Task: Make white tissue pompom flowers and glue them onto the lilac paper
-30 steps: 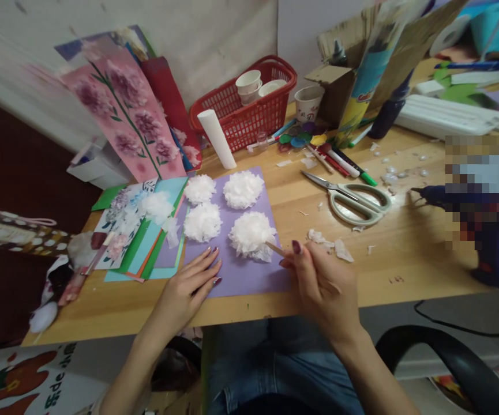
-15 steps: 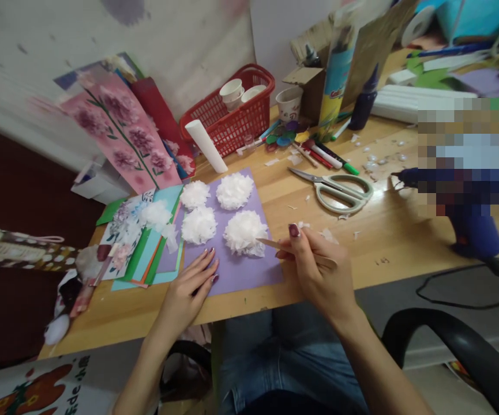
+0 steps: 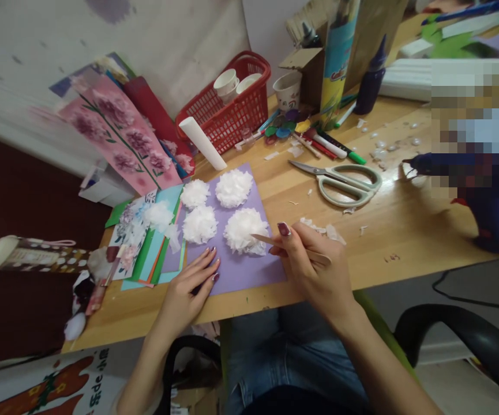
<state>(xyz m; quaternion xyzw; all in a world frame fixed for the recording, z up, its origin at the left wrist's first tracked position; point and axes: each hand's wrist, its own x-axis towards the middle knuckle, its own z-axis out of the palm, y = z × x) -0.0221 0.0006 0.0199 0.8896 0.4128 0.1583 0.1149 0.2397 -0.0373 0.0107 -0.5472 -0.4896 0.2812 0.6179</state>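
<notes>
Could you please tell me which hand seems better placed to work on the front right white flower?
Probably the right hand: it holds the wooden stick, whose tip is at that white flower. The left hand lies on the purple sheet, with no tool visible.

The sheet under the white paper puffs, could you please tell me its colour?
The sheet is light purple, seen best in the head view.

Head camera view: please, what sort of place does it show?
Probably a craft workspace, at home or in a small studio; I cannot tell which. The wooden table holds fluffy white flowers on a purple sheet, with scissors and markers beside them.
</notes>
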